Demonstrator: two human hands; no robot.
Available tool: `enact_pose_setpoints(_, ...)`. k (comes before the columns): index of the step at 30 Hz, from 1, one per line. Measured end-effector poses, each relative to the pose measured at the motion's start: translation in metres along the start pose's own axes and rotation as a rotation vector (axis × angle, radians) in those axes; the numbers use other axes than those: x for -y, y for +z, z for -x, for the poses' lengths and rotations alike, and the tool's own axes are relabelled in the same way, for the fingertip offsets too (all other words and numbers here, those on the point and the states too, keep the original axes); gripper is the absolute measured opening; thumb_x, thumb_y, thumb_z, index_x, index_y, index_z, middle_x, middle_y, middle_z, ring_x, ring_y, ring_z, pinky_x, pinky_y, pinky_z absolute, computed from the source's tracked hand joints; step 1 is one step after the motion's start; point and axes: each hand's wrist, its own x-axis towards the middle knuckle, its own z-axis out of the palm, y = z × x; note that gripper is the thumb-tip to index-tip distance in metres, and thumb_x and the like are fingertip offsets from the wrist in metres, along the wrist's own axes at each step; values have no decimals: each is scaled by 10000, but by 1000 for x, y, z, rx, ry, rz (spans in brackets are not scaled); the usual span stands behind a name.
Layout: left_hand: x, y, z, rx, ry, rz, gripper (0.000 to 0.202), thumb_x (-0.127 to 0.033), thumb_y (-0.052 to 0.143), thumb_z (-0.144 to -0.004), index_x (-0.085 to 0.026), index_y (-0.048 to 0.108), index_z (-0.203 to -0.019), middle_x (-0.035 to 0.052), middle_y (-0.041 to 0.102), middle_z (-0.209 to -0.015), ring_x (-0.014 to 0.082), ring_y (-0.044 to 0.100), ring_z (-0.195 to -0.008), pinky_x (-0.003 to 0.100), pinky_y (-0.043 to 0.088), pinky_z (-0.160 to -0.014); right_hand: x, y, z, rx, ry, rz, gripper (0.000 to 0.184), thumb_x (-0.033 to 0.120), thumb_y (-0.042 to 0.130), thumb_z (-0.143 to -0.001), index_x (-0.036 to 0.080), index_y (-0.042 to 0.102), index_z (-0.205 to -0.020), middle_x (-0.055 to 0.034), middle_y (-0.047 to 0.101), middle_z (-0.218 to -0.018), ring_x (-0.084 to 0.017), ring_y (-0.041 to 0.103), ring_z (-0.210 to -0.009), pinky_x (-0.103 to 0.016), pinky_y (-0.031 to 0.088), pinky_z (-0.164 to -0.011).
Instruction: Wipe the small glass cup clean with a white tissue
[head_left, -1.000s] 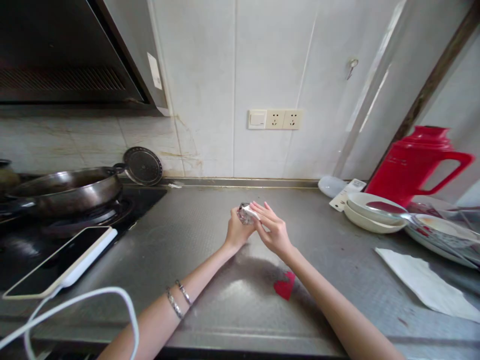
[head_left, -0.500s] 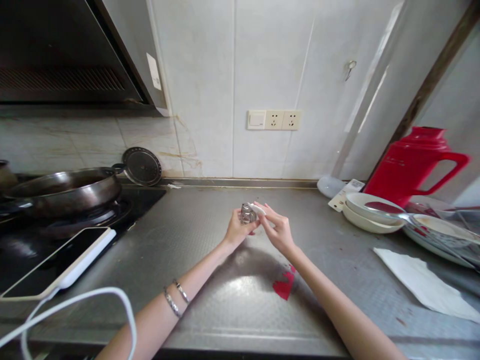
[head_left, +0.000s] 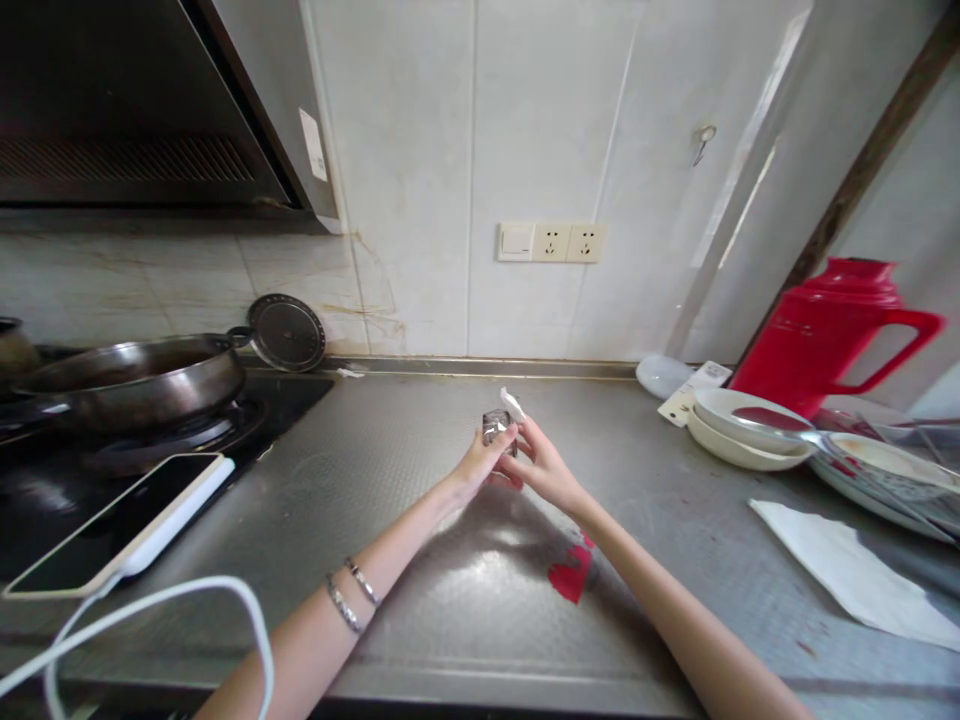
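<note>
A small clear, dark-patterned object (head_left: 494,424), glass-like in look, is gripped by my left hand (head_left: 477,464) above the middle of the steel counter. Its exact kind is too small to tell. My right hand (head_left: 547,468) pinches a piece of white tissue (head_left: 512,404) that sticks up beside the object. The fingers of both hands meet around it, and the right fingers partly hide its right side. Below the hands, a torn red scrap (head_left: 571,576) lies on the counter.
To the left are a stove with a steel pan (head_left: 142,385), a phone (head_left: 112,525) and a white cable (head_left: 150,610). Stacked bowls (head_left: 742,440), a red thermos jug (head_left: 821,335) and a white paper sheet (head_left: 855,575) are on the right. Sockets (head_left: 551,243) are on the wall.
My right hand has turned and shifted, so the white tissue now points up and away above its fingers. More of its fingers lie under the small clear object. My left hand has turned slightly.
</note>
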Motion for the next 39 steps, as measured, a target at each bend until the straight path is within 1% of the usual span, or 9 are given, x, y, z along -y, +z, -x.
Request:
enact_pose_setpoints(4,-1,-5,1,55,40,-84,932,-727,545,-711,-249,184,-1425,128,635,-1064,152,650,-567,315,541,-563,4,-7,-3,-103,73,-123,546,369,705,-746,251,536,-1252,-82,607,-1223,-255,575,-1143,-414,480,-967)
enact_pose_setpoints(6,0,-8,-1,66,91,-181,1115,-643,690,-648,-271,31,-1467,153,599,-1165,151,654,-612,314,534,-605,7,-11,-5,-156,99,-163,533,385,713,-734,244,555,-1223,-78,623,-1201,-262,600,-1104,-419,487,-947)
enact_pose_setpoints(8,4,-11,-5,55,168,-262,1252,-482,831,-564,-277,-5,-1474,157,564,-1232,170,662,-735,327,534,-700,10,-13,-6,-177,132,-191,521,389,719,-720,237,573,-1196,-73,626,-1202,-269,617,-1075,-421,491,-931)
enact_pose_setpoints(13,16,-17,-15,-22,343,-333,1128,-293,842,-572,-222,129,-1444,139,578,-1228,233,598,-1061,384,463,-924,12,-4,-5,-89,170,-187,468,311,689,-731,237,576,-1179,-56,646,-1173,-242,629,-1048,-382,495,-918)
enact_pose_setpoints(17,18,-21,-14,-69,378,-413,945,-218,800,-577,-206,277,-1363,102,622,-1147,212,621,-991,355,477,-886,8,-1,-4,-48,127,-46,488,288,616,-783,262,508,-1258,-47,615,-1221,-226,588,-1108,-380,489,-936)
enact_pose_setpoints(20,17,-21,-12,-119,428,-517,833,-197,787,-566,-201,375,-1290,83,629,-1115,203,623,-961,330,481,-861,3,-6,-5,-61,86,134,381,359,543,-859,263,542,-1228,-38,632,-1184,-221,578,-1109,-380,485,-938)
enact_pose_setpoints(25,15,-19,-11,-164,435,-600,737,-194,786,-561,-191,438,-1211,68,634,-1061,199,624,-931,313,481,-834,-5,-10,-6,-239,-50,298,316,409,449,-923,218,667,-1048,-39,711,-965,-219,656,-945,-344,532,-842)
enact_pose_setpoints(32,13,-18,-11,-244,387,-569,692,-176,773,-542,-171,443,-1149,47,645,-969,174,625,-829,282,486,-741,-7,-3,1,-218,-227,425,310,324,445,-937,248,641,-1164,-54,651,-1214,-232,603,-1140,-417,468,-1003)
enact_pose_setpoints(39,16,-17,-10,-165,425,-567,673,-213,793,-558,-180,463,-1144,56,648,-1007,178,633,-869,279,486,-772,-15,-6,0,-253,-242,474,315,311,430,-947,283,623,-1194,-34,659,-1199,-234,607,-1136,-460,466,-1017)
